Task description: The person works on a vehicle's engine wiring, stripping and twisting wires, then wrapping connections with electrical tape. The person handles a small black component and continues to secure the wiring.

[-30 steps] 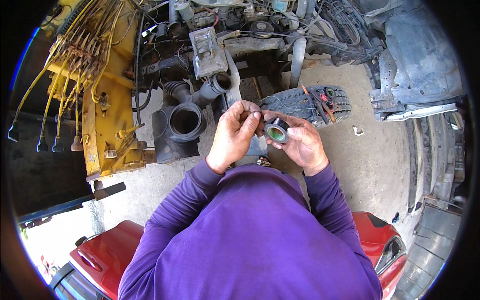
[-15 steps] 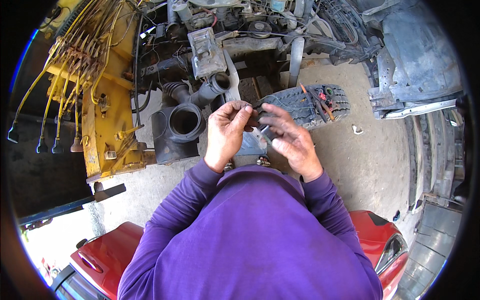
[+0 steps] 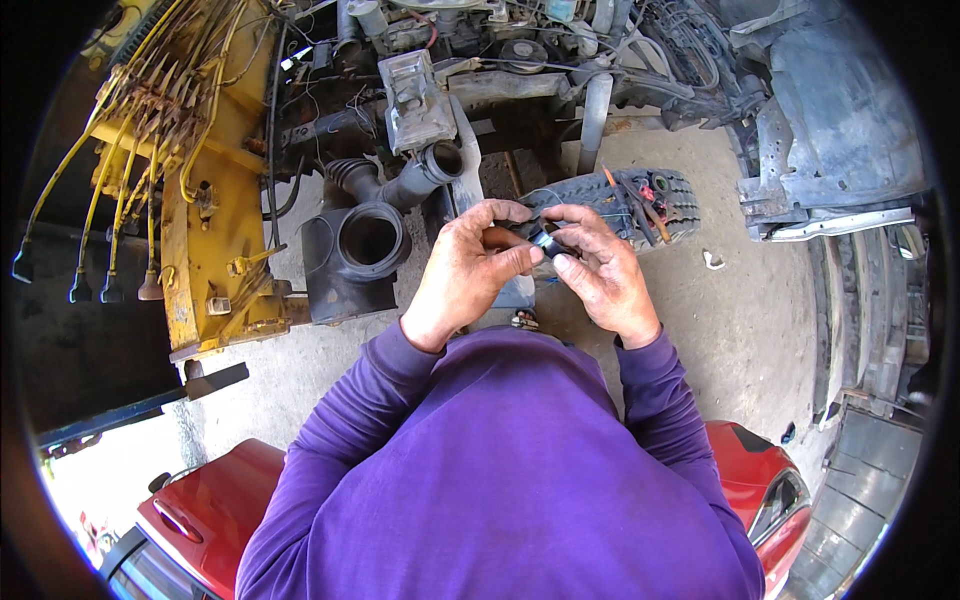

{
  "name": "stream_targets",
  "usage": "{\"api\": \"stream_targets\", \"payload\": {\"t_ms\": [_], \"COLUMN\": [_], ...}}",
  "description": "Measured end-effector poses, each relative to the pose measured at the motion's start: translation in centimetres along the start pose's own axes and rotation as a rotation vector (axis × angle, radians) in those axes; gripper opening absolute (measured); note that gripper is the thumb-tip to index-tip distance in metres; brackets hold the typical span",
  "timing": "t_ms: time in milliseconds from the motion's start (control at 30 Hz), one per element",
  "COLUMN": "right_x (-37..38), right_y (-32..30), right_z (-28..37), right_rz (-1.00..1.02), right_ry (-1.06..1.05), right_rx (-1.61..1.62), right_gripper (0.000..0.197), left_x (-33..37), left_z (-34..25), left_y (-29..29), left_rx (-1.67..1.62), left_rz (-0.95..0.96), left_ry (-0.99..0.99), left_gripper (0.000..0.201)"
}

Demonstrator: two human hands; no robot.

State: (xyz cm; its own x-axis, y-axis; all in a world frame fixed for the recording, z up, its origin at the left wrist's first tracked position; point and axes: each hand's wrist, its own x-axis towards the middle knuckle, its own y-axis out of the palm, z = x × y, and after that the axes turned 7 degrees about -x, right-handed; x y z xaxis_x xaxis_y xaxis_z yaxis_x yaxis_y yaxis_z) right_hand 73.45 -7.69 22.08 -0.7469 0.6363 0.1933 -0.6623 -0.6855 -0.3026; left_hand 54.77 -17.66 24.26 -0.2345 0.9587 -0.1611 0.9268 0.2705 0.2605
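Observation:
In front of my chest both hands meet at a small dark round thing with a shiny surface, which looks like a roll of black tape (image 3: pixel 546 241). The fingers and thumb of my right hand (image 3: pixel 603 275) are closed on its right side. From the left, the curled fingers and thumb of my left hand (image 3: pixel 470 262) close on its other side, the thumb tip pressed against it. My fingers partly hide the roll. Thin wires run just beyond the fingertips, over a tyre (image 3: pixel 590 192) lying on the floor.
Pliers-like tools with orange handles (image 3: pixel 640 205) lie on the tyre. To the left stand a black housing with a round opening (image 3: pixel 372 240) and a yellow frame (image 3: pixel 215 260) with hanging hoses. Ahead is an exposed engine (image 3: pixel 520 55); red car parts (image 3: pixel 215 510) show behind me.
My left hand has moved right and now touches the roll. My right hand, blurred before, has steadied with its fingers closer around it.

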Motion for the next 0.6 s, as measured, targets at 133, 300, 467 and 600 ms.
{"api": "stream_targets", "payload": {"t_ms": [133, 300, 467, 600], "right_x": [0.3, 0.5, 0.4, 0.2], "right_y": [-0.1, 0.3, 0.6, 0.7], "right_z": [0.2, 0.2, 0.2, 0.2], "right_rz": [-0.014, -0.076, -0.108, -0.076], "right_ry": [-0.062, -0.098, -0.128, -0.055], "right_rx": [-0.159, -0.191, -0.277, -0.201], "right_gripper": [0.021, 0.021, 0.021, 0.019], "left_x": [0.4, 0.4, 0.8, 1.4], "left_z": [0.3, 0.3, 0.3, 0.9], "left_y": [-0.2, 0.2, -0.3, -1.2], "left_rx": [0.039, 0.04, 0.1, 0.007], "left_rz": [-0.035, -0.111, -0.086, -0.136], "left_ry": [-0.037, -0.03, -0.013, -0.019], "left_gripper": [0.026, 0.02, 0.015, 0.012]}}
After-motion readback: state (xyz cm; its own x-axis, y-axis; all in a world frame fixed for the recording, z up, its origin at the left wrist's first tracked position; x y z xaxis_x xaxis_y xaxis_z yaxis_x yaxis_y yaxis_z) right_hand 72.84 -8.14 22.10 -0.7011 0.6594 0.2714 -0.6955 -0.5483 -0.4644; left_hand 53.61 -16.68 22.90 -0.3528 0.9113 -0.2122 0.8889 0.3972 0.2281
